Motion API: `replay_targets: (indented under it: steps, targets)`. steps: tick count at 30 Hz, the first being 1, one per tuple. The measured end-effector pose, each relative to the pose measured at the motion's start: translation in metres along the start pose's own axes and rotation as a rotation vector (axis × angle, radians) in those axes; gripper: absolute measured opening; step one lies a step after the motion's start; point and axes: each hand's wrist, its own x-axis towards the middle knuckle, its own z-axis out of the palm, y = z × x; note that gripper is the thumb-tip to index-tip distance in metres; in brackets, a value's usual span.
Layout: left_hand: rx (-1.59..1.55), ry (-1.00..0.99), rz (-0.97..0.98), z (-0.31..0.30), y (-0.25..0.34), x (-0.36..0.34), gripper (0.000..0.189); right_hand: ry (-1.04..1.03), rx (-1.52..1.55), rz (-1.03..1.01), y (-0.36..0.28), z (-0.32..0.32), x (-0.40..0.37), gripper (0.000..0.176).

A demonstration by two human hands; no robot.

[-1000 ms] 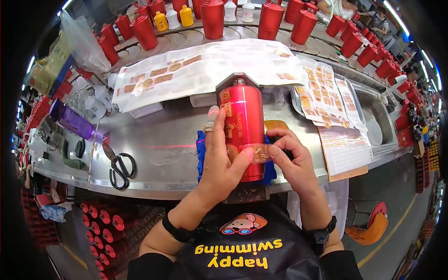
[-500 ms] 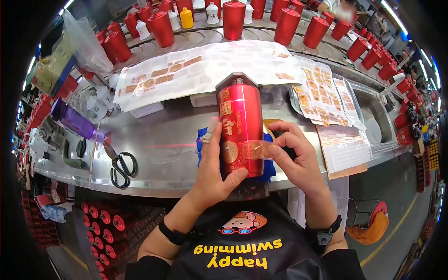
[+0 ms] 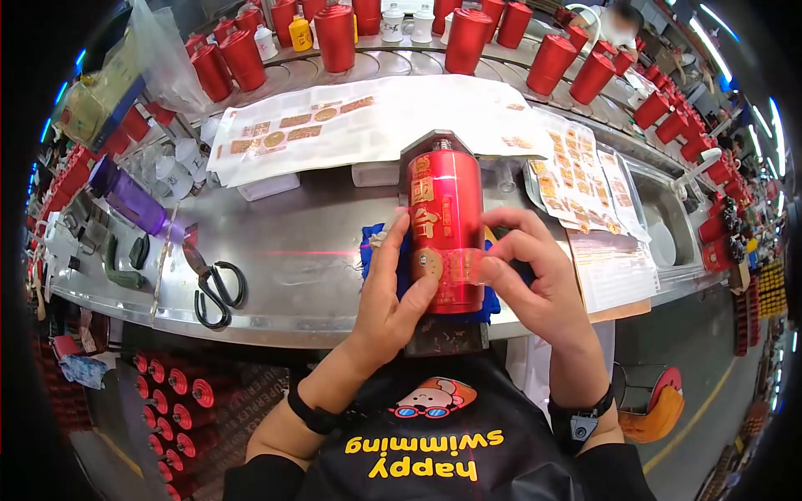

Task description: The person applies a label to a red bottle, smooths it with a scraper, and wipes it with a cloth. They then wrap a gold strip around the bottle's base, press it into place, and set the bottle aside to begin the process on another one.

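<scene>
A red bottle [image 3: 451, 188] with gold lettering leans back in a dark cradle [image 3: 445, 338] in front of me. My left hand [image 3: 386, 288] grips its left side, fingers along the edge and thumb on the lower front. On the lower front, beside a round gold emblem [image 3: 428, 265], lies a clear film sticker [image 3: 461, 267] with faint gold marks. Its right end is pinched between the thumb and forefinger of my right hand [image 3: 535, 284]. Blue cloth [image 3: 370, 246] shows under the bottle on both sides.
Black-handled scissors [image 3: 213, 292] and a purple bottle [image 3: 134, 204] lie left. Behind is a white sticker sheet [image 3: 334, 125]; more sheets [image 3: 581, 179] lie right, near a sink [image 3: 668, 221]. Red bottles [image 3: 468, 42] line a conveyor at the back, with a person [image 3: 614, 29] beyond.
The view has shifted slightly, and the conveyor bottles have moved left. The film looks flatter against the red bottle, and its gold marks show less clearly. Both hands keep nearly the same hold.
</scene>
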Motion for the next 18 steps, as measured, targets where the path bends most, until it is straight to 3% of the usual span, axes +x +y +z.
replay_targets:
  steps: [2, 4, 7, 13, 18]
  targets:
    - [0.106, -0.015, 0.054, -0.001, 0.0, -0.001, 0.076, 0.046, 0.02, 0.09, 0.009, -0.004, -0.009, 0.013]
    - [0.197, -0.02, 0.074, 0.0, -0.001, -0.001, 0.077, 0.066, 0.016, 0.054, 0.023, -0.004, -0.015, 0.014]
    - [0.212, -0.032, 0.052, 0.001, -0.001, -0.002, 0.086, 0.087, 0.038, 0.091, 0.031, -0.004, -0.02, 0.014]
    - [0.531, -0.152, 0.196, -0.009, 0.003, -0.002, 0.114, 0.087, 0.051, 0.087, 0.034, -0.008, -0.018, 0.014]
    - [0.732, -0.199, 0.152, -0.011, -0.001, 0.002, 0.119, 0.094, 0.108, 0.077, 0.042, -0.006, -0.017, 0.013]
